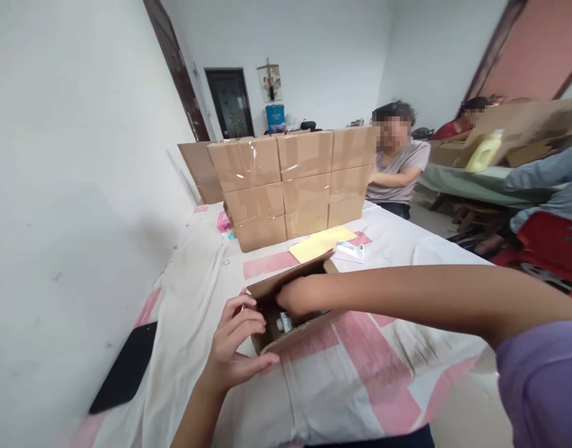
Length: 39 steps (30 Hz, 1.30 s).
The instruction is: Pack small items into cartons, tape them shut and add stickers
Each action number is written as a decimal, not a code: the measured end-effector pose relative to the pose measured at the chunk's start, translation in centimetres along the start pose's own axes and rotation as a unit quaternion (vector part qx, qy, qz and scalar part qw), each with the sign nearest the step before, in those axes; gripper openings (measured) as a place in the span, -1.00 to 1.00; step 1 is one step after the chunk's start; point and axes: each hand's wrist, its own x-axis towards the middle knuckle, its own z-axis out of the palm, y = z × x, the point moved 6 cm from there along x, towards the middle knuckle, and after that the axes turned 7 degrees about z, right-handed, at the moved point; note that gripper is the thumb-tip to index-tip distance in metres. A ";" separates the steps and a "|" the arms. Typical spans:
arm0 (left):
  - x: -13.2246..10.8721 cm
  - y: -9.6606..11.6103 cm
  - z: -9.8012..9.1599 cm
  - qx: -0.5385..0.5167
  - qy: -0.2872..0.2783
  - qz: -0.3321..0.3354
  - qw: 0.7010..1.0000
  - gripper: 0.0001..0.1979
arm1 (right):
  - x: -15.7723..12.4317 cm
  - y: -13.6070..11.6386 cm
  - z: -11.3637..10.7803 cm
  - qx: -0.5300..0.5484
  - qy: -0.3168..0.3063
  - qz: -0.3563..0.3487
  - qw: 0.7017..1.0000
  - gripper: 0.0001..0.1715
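Observation:
An open cardboard box (pixel 295 339) lies on the cloth-covered table in front of me. My left hand (pixel 239 336) is closed around its left end, with the thumb along the near side and the fingers curled over the rim. My right hand (pixel 298 295) reaches down into the box; its fingers are hidden inside, so what they touch does not show. A small white object (pixel 285 322), perhaps a bottle or fitting, lies in the box between the hands. Just behind the box are yellow sheets (pixel 321 242) and a small white packet (pixel 349 251).
Taped cardboard boxes (pixel 307 180) form a stacked wall across the table. A black phone-like slab (pixel 125 367) lies at the left by the wall. One person (pixel 398 165) sits behind the stack; others work at a table on the right with a yellow jug (pixel 485 151).

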 end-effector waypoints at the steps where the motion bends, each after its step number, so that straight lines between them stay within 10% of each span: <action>1: -0.1 -0.4 0.5 0.001 -0.020 -0.008 1.000 -0.64 | -1.6 -0.4 -1.8 -0.028 -0.035 0.017 0.999 -0.75; 6: -1.0 -2.2 3.7 -0.040 -0.117 -0.072 0.990 -0.26 | -12.3 -1.3 -10.2 0.124 0.162 -0.063 0.977 -0.70; 10: -2.0 -3.1 4.7 -0.151 -0.090 -0.185 0.967 -0.33 | -17.8 5.3 -8.2 0.216 0.407 0.057 0.886 -0.71; 17: -2.0 -4.7 3.9 -0.090 0.071 -0.311 0.944 -0.37 | -14.1 10.6 -0.6 0.361 0.452 0.107 0.809 -0.53; 22: -1.1 -5.0 3.5 0.028 0.013 -0.314 0.949 -0.30 | -12.5 9.3 -0.8 0.291 0.489 0.073 0.819 -0.07; 28: -1.5 -4.2 4.3 0.090 -0.150 -0.304 0.937 -0.49 | -13.4 7.5 -1.7 0.141 0.469 0.040 0.871 -0.66; 33: 0.8 -1.0 6.6 0.279 -0.269 -0.197 0.901 -0.46 | -13.8 6.9 -1.3 0.073 0.419 0.044 0.904 -0.71; 39: 1.1 -0.2 7.9 0.327 -0.273 -0.176 0.887 -0.51 | -17.0 18.4 -1.0 0.206 0.434 0.351 0.804 -0.58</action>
